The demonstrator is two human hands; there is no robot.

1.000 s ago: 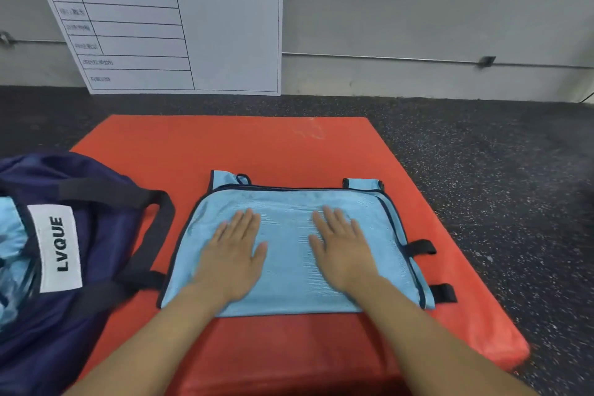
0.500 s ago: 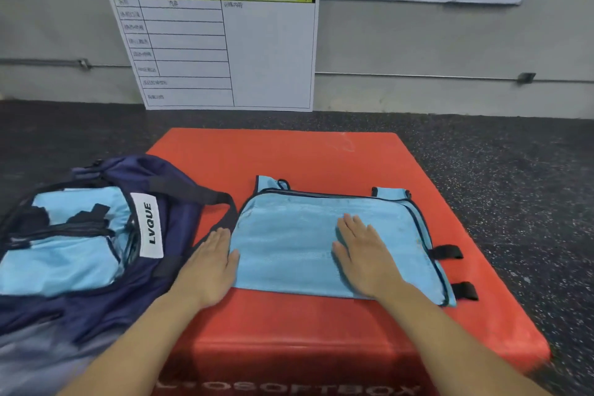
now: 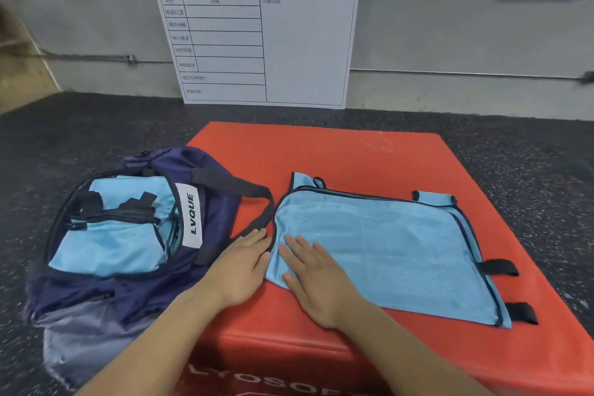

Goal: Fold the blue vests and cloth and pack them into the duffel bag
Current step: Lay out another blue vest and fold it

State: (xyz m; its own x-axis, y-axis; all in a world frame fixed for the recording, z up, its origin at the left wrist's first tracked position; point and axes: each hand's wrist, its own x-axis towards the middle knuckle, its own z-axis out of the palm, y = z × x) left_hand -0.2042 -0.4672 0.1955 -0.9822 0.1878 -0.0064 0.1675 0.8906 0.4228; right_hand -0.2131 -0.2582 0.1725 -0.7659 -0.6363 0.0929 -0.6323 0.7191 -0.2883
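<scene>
2 hands meet at the left edge of the folded blue vest [image 3: 382, 251] in the frame's centre. The vest lies flat on the red mat [image 3: 337, 154], its long axis running left to right. The right hand [image 3: 316, 280] presses flat on it, fingers straight. The left hand [image 3: 239, 267] lies just beside that edge, fingers extended, possibly touching the hem. The duffel bag [image 3: 128, 235] sits open at left, nearer the left hand, blue fabric already inside; its dark strap [image 3: 254, 199] crosses between bag and vest.
</scene>
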